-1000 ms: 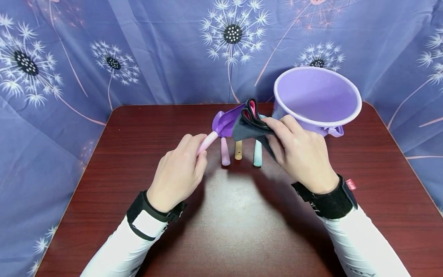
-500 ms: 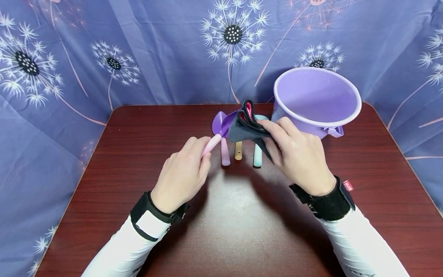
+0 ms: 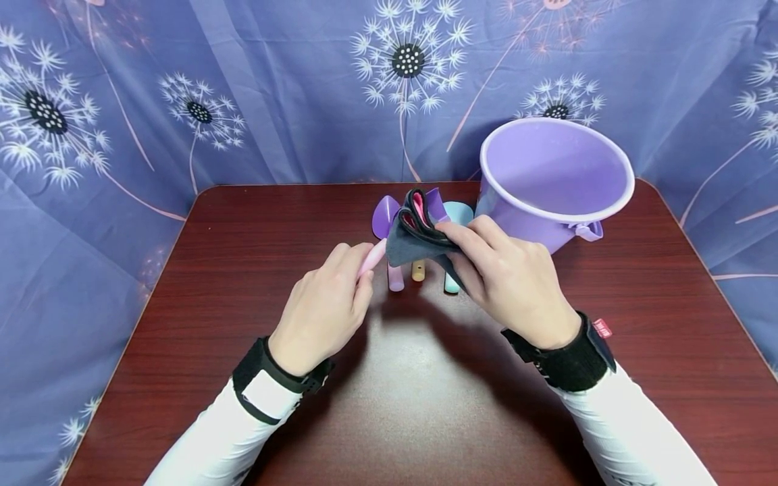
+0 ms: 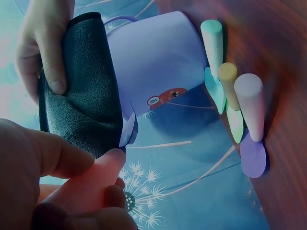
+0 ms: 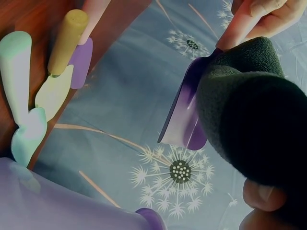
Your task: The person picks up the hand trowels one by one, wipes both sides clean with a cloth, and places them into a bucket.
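My left hand [image 3: 322, 307] grips the pink handle of a small hand trowel [image 5: 184, 115], whose purple blade points away to the right. My right hand [image 3: 510, 283] holds a folded dark grey cloth [image 3: 419, 239] with black edging and a pink inner side. The cloth wraps over the trowel where blade meets handle and hides that part; in the head view only the blade's far end shows past it. The left wrist view has the cloth [image 4: 86, 81] right at the handle's top [image 4: 98, 175], near my left fingertips.
Behind the hands, three small garden tools lie on the brown table [image 3: 273, 223]: one purple with a pink handle [image 3: 384, 216], one with a tan handle [image 3: 418, 271], one mint [image 3: 458, 213]. A purple bucket [image 3: 535, 226] stands at the back right, before a blue dandelion curtain [image 3: 292, 88].
My right hand has slid the cloth left and nearer along the trowel, from the blade toward the handle. My left hand has shifted slightly right with the trowel. The bucket and lying tools stay put.
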Demonstrator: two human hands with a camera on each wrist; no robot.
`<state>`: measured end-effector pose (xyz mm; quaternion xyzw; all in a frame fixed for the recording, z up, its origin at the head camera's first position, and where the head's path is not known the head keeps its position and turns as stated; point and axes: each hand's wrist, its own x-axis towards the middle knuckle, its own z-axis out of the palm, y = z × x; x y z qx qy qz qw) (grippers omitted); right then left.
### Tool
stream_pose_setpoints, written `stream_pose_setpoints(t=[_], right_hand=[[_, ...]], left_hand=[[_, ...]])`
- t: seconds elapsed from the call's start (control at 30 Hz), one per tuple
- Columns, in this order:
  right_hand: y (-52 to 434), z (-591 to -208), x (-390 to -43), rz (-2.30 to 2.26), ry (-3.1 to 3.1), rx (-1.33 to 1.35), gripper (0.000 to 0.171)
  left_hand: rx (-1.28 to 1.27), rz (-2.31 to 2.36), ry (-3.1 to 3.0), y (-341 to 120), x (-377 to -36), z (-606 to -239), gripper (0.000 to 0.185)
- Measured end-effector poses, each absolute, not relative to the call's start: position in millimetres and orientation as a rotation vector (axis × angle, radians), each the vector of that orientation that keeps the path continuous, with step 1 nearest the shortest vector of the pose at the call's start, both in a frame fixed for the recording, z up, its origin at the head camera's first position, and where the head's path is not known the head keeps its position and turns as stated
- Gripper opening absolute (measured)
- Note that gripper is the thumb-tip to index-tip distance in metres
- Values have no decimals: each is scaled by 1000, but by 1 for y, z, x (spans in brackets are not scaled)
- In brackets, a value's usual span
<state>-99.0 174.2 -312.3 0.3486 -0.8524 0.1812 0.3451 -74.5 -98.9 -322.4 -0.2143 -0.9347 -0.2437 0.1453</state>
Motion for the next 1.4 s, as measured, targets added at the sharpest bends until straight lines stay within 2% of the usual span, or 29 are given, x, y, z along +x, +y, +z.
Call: stream_pose_setpoints(t=[0.1, 0.87, 1.4], right_hand=[[173, -312, -98, 473, -2207, 918, 32], [171, -309, -97, 507, -2186, 983, 31], [184, -311, -106, 441, -2212, 859, 34]], left_hand=[[-616, -692, -2693, -99, -74, -323, 17], [-615, -697, -2680, -99, -74, -322, 26], [-607, -793, -2648, -100, -74, -319, 34]])
